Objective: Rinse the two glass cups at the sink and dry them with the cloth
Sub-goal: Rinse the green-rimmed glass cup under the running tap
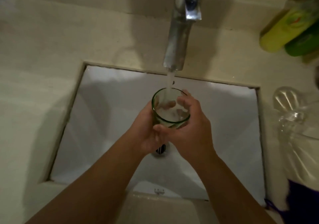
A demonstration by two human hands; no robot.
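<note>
A clear glass cup [170, 110] with a green rim is held over the white sink [96, 120], directly under the metal tap [179, 39]. Water streams from the tap into the cup. My left hand [148, 134] grips the cup from the left, thumb across its near side. My right hand [195, 127] wraps it from the right, with fingers curled over the rim into the cup. A second clear glass [288, 106] lies on the counter at the right edge, blurred. A dark purple cloth [300, 198] shows at the lower right corner.
Yellow and green bottles [290, 30] lie on the beige counter at the upper right. The sink drain [160, 150] sits just below my hands. Beige countertop [43, 51] surrounds the sink on the left and behind.
</note>
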